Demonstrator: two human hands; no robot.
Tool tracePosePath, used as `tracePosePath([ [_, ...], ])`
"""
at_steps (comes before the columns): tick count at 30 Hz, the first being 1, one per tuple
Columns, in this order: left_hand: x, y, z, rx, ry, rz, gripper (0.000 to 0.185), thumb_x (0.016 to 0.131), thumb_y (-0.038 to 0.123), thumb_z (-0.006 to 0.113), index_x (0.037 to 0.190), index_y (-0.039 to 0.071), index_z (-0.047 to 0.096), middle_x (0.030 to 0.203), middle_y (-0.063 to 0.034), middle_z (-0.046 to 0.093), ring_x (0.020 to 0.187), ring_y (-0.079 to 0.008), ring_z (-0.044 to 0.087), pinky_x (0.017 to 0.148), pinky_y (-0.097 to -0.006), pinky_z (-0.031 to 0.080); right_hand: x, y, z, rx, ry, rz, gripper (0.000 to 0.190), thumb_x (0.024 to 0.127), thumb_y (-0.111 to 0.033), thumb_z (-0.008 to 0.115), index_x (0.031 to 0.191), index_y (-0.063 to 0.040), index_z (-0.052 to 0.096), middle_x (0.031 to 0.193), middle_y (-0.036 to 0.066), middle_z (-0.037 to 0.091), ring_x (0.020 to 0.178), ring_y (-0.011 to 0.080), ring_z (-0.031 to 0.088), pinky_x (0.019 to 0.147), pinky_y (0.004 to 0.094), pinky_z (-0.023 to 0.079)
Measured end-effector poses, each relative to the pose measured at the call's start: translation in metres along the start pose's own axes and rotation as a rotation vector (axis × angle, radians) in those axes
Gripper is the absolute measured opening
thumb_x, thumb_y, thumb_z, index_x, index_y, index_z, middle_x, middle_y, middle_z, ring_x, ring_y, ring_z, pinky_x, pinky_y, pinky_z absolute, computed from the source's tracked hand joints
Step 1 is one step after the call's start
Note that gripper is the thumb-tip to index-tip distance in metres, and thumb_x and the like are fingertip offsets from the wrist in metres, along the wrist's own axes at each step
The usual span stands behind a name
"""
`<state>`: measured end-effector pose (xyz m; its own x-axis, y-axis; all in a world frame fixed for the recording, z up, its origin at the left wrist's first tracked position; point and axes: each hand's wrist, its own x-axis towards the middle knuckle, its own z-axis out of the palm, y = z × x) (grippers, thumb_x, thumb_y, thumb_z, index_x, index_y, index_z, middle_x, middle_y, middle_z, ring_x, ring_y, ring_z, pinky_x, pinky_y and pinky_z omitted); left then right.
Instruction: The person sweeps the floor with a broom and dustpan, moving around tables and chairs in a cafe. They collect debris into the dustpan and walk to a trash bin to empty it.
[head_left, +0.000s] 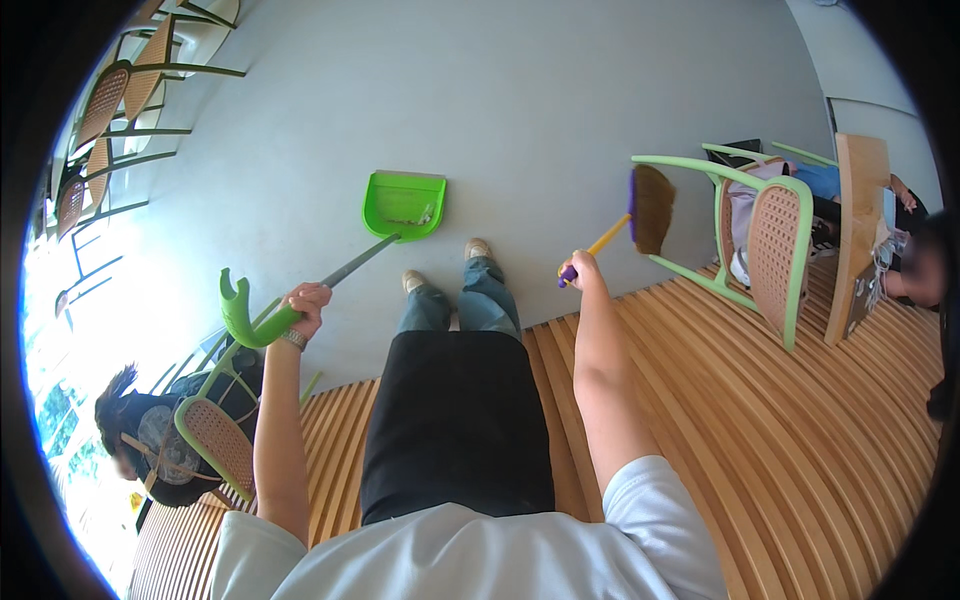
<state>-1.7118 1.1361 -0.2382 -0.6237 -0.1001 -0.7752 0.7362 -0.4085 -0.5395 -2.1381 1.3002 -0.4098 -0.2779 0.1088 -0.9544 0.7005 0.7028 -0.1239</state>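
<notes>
My left hand (306, 309) grips the long handle of a green dustpan (405, 201), near its hooked green top end. The pan lies flat on the grey floor a little ahead of my feet, with some light-coloured debris inside it. In my right hand (577, 268) is the purple-tipped yellow handle of a broom (651, 210). Its brown bristles, set in a purple head, are out to the right, beside the legs of a green chair (780, 247). A clear gap of floor separates the broom head from the pan.
Chairs with woven backs (105, 105) line the left side. A seated person (161, 442) is at lower left on a similar chair. Two or more people sit around a wooden table (855, 240) at right. Wooden slats (697, 375) run behind me.
</notes>
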Motion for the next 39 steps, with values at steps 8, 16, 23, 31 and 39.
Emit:
tracePosePath([
  [8, 0.001, 0.009, 0.001, 0.026, 0.023, 0.019, 0.020, 0.076, 0.003, 0.031, 0.058, 0.001, 0.024, 0.052, -0.0040, 0.031, 0.032, -0.0083, 0.032, 0.030, -0.0151, 0.039, -0.083, 0.091, 0.136, -0.102, -0.347, 0.077, 0.016, 0.073, -0.011, 0.031, 0.064, -0.001, 0.040, 0.051, 0.012, 0.043, 0.044, 0.0215, 0.044, 0.042, 0.0335, 0.038],
  [16, -0.067, 0.032, -0.064, -0.030, -0.143, 0.092, 0.019, 0.076, 0.003, 0.031, 0.059, 0.001, 0.025, 0.053, -0.0032, 0.030, 0.033, -0.0071, 0.031, 0.028, -0.0144, 0.034, -0.196, 0.075, 0.061, -0.608, -0.576, -0.022, 0.028, 0.075, -0.026, 0.041, 0.051, -0.012, 0.040, 0.036, -0.002, 0.031, 0.027, 0.0093, 0.026, 0.028, 0.0227, 0.019],
  [23, -0.122, -0.007, -0.149, 0.260, -0.077, 0.207, 0.019, 0.074, 0.008, 0.038, 0.057, 0.006, 0.029, 0.047, 0.0019, 0.028, 0.033, -0.0047, 0.026, 0.025, -0.0147, 0.022, -0.290, -0.055, -0.046, -0.418, -0.497, 0.238, 0.013, 0.078, -0.020, 0.042, 0.083, -0.007, 0.042, 0.044, -0.005, 0.025, 0.031, 0.0009, 0.022, 0.026, 0.0145, 0.018],
  [31, -0.065, -0.059, -0.156, 0.114, -0.179, 0.419, 0.013, 0.069, 0.010, 0.039, 0.058, 0.004, 0.038, 0.047, -0.0039, 0.041, 0.037, -0.0126, 0.041, 0.036, -0.0211, 0.037, -0.255, -0.170, -0.004, -0.781, -0.288, -0.049, 0.016, 0.076, -0.023, 0.045, 0.067, -0.010, 0.041, 0.041, -0.006, 0.027, 0.031, 0.0028, 0.026, 0.029, 0.0159, 0.022],
  [39, -0.079, -0.068, -0.162, -0.327, -0.223, 0.834, 0.012, 0.075, 0.012, 0.039, 0.076, 0.000, 0.040, 0.072, -0.0172, 0.045, 0.063, -0.0241, 0.053, 0.046, -0.0245, 0.049, -0.250, -0.196, 0.024, -1.279, -0.402, -0.299, 0.020, 0.075, -0.019, 0.042, 0.058, -0.008, 0.039, 0.038, -0.003, 0.032, 0.031, 0.0067, 0.032, 0.030, 0.0174, 0.029],
])
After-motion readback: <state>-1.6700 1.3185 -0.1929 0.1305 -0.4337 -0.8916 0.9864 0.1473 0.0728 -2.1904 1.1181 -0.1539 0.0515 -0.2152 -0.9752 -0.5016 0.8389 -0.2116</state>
